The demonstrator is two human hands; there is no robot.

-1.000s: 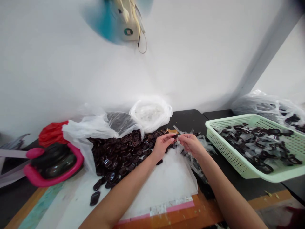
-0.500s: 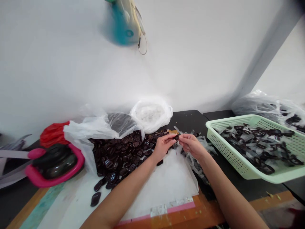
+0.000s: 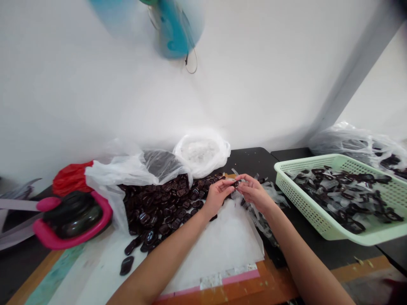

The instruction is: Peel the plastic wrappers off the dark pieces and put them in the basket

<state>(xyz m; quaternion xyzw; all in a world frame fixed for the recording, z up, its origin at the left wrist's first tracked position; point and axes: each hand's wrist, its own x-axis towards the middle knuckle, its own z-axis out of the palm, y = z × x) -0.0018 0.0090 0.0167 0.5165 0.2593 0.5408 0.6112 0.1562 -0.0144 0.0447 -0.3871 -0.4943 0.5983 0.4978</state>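
Pale green perforated plastic basket [image 3: 305, 199] at the right end of a black table [image 3: 251, 163], filled with glossy dark brown slotted buckles [image 3: 343, 195] tangled among strips of clear plastic film. Just behind it, a clear plastic bag [image 3: 352, 146] with more dark pieces showing through. Farther left, a broad loose heap of dark brown buckles [image 3: 159, 207] lying directly on the surfaces, spilling onto a white sheet [image 3: 216, 241], with a few stray pieces near its lower left edge. Above the heap, a crumpled clear bag holding dark contents [image 3: 160, 165] and a round white plastic bundle [image 3: 200, 152]. At far left, a red plastic bag [image 3: 71, 178] beside a pink-rimmed container [image 3: 47, 224] holding something black and glossy.

Between the hands, one small dark buckle [image 3: 235, 183], held above the near edge of the heap, its details too small to make out. Left hand [image 3: 218, 195] closed on it at the fingertips, palm turned inward. Right hand [image 3: 254, 190] meeting it from the other side, thumb and forefinger pinched on the same piece, with loose clear film strips [image 3: 260, 216] just below. Grip on both sides firm and narrow, fingertips nearly touching.

Compared with the earlier frame, right-hand fingers slightly higher and more spread, and the two hands a little closer together.
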